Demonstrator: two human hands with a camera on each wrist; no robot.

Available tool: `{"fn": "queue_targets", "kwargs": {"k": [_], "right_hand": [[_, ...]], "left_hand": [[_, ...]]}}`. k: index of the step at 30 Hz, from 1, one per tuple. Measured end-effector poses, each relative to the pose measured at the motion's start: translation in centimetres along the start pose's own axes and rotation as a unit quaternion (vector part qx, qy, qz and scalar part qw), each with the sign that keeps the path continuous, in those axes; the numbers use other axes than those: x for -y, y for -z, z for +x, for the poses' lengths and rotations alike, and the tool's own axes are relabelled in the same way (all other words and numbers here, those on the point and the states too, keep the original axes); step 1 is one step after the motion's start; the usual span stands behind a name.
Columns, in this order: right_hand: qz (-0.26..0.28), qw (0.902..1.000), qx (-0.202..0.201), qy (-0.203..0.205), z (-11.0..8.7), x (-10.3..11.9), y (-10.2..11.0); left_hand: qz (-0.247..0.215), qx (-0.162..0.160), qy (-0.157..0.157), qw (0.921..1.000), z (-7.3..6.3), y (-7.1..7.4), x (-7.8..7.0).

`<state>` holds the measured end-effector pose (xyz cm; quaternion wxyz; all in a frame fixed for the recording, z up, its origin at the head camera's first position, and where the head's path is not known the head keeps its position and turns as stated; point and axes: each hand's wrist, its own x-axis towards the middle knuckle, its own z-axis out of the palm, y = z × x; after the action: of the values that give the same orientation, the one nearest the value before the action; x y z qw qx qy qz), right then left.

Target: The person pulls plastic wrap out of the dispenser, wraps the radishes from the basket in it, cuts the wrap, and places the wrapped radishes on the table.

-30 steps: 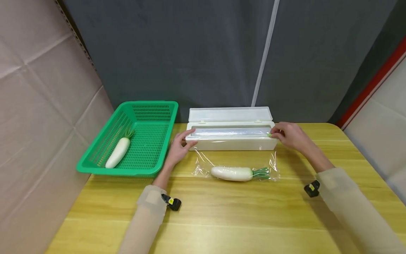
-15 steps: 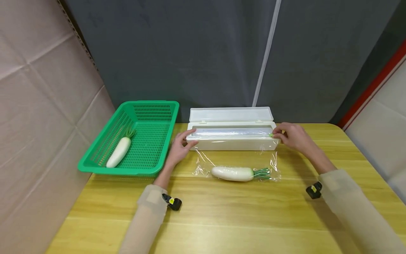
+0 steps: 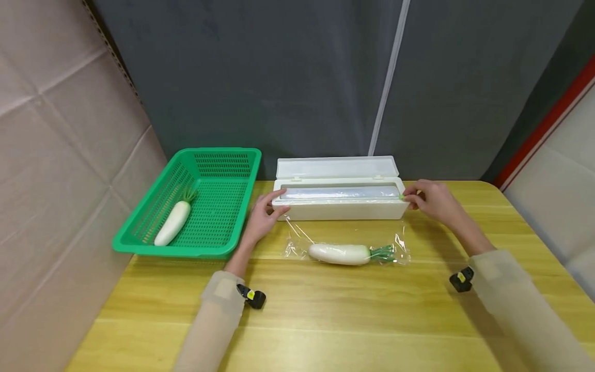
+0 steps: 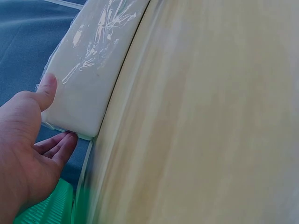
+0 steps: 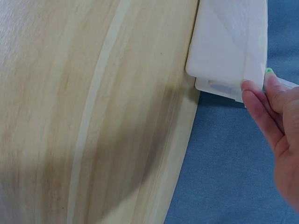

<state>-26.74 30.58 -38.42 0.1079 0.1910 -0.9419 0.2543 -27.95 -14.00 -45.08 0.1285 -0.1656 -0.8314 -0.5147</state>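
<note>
A white cling film dispenser box (image 3: 339,211) stands at the table's back edge, its lid (image 3: 337,167) raised and a film roll (image 3: 341,192) inside. At its left end my left hand (image 3: 262,219) grips the corner; the left wrist view has the thumb on one face and fingers against the end. My right hand (image 3: 429,199) pinches a small green slide cutter (image 3: 402,197) at the right end of the front rim. In the right wrist view, fingertips lie along that end, partly hiding the cutter. In front, a white radish (image 3: 340,254) lies with clear cling film (image 3: 297,247) around it.
To the left stands a green plastic basket (image 3: 223,206) with another white radish (image 3: 173,223) inside, leaves toward the back. A dark grey curtain (image 3: 255,77) hangs behind the wooden table (image 3: 353,320). Pale sheeting (image 3: 56,170) borders the left side.
My right hand has slid a little to the right with the green slide cutter, up to the dispenser's end. The left hand, radishes and basket stay put.
</note>
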Motion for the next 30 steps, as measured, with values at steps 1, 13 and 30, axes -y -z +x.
{"fn": "queue_targets", "kwargs": {"k": [1,13,30], "right_hand": [[0.001,1.0,0.0,-0.002,0.0,0.0,0.0],[0.015,0.9998,-0.009,-0.004,-0.2,0.1,-0.1],[-0.006,0.9999,-0.006,-0.015,-0.5,0.5,-0.2]], "left_hand": [[-0.001,0.0,0.003,1.0,0.0,0.0,0.0],[0.023,0.012,0.026,0.9993,0.0,0.2,-0.7],[0.04,0.006,0.015,0.9991,-0.4,0.2,-1.2]]}}
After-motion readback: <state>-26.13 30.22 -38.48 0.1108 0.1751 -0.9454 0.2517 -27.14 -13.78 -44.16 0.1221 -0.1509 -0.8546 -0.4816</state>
